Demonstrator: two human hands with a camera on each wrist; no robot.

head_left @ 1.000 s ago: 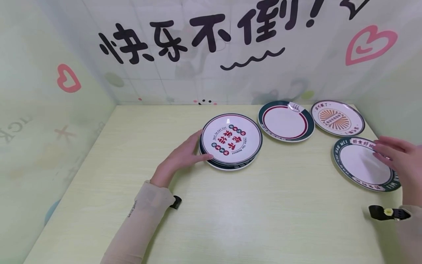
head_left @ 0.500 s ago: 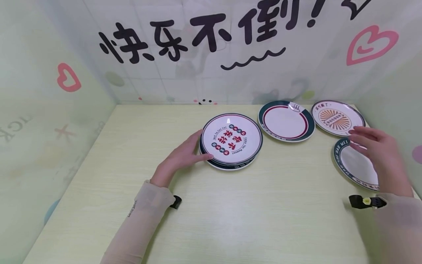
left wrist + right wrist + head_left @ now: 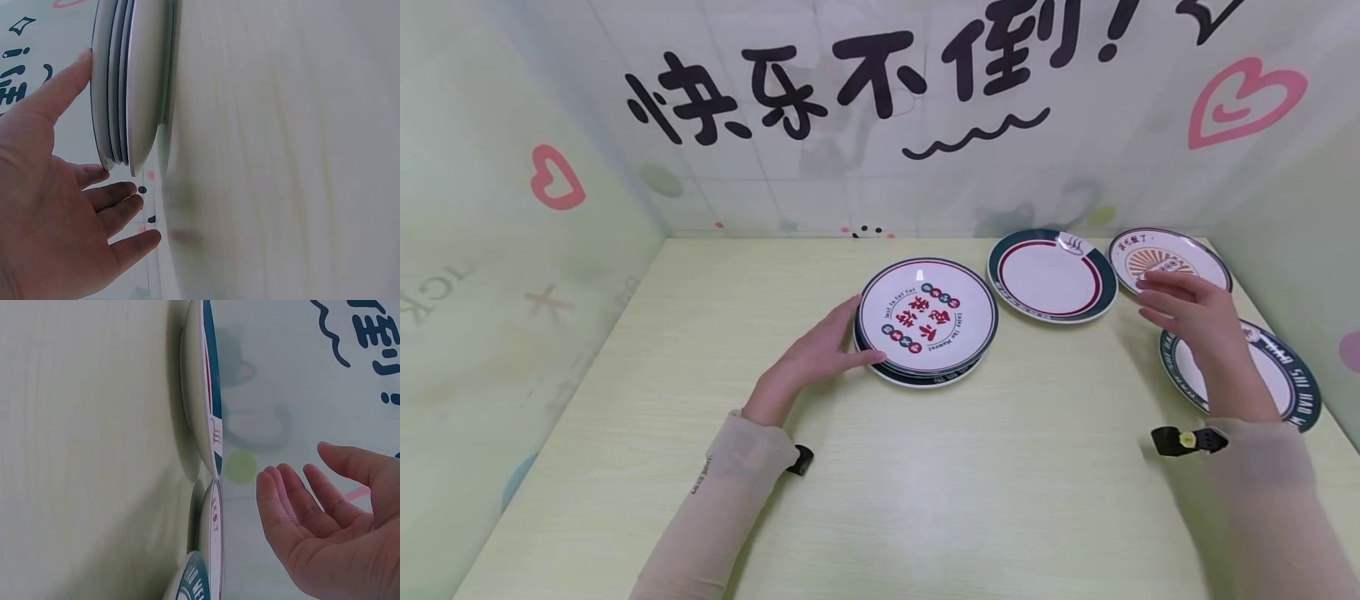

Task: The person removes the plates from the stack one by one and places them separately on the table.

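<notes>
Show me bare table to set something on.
Bare: the pale wood-grained tabletop between the left beige sleeve and right beige sleeve, before the round white plate stack; also left of the left sleeve. Crowded: the back right, with three round white printed plates.

We counted one left hand [image 3: 808,358] left of centre and one right hand [image 3: 1206,329] at the right. Mid-frame we saw one stack of plates [image 3: 927,317], whose number we could not make out, and toward the right three single plates [image 3: 1051,279]. We also found two sleeves [image 3: 715,504] low in the frame, two black straps [image 3: 1167,442], two pink hearts [image 3: 565,199], and four large black characters [image 3: 881,79] along the top.
</notes>
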